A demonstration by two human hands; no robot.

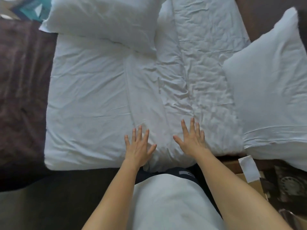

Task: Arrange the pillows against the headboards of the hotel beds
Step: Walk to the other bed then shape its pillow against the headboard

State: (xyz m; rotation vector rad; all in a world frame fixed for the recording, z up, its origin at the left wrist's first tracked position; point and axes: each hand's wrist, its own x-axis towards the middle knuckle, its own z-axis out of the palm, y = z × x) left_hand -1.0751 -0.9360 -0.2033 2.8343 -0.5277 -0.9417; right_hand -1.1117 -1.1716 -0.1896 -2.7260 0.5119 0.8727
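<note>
I look down on a bed with a wrinkled white duvet (pixel 93 100). My left hand (pixel 138 145) and my right hand (pixel 192 138) lie flat on its near edge, fingers straight and spread, holding nothing. One white pillow (pixel 103 19) lies at the far left of the bed. A second white pillow (pixel 272 90) leans at the right side, against a dark wooden headboard (pixel 265 12). Between the pillows the crumpled sheet (pixel 204 52) is bare.
A dark brown runner (pixel 21 90) covers the bed's left end. At the lower right stand a cardboard box (pixel 249 181) with a white paper slip (pixel 248 168) and a black telephone (pixel 289 181). Dark carpet (pixel 66 196) lies below the bed edge.
</note>
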